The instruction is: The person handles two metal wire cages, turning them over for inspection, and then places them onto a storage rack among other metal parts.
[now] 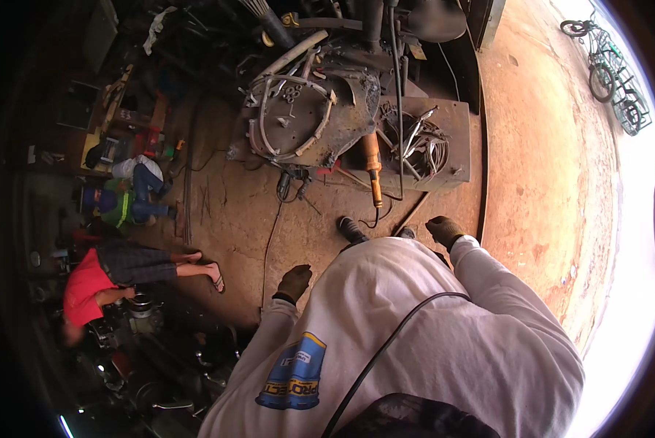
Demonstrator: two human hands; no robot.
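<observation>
My left hand (294, 283), in a dark brown work glove, hangs over the floor left of my body, its fingers curled in with nothing seen in them. My right hand (444, 230), gloved alike, is held out in front on the right, also closed with nothing showing in it. Ahead of me an orange corded power tool (372, 164) lies at the edge of a cluttered metal bench (349, 139). On the bench sit a bent hoop (320, 142), metal rings (291, 93) and a heap of wire and rods (426, 146). Neither hand touches these.
A dark power tool (287, 182) hangs at the bench's left edge, its cord trailing over the floor. A thin rod (413, 212) leans near my right hand. On the left are a person in red (86, 285), another in a green vest (119, 208) and machinery (145, 306). Bicycles (608, 77) stand outside.
</observation>
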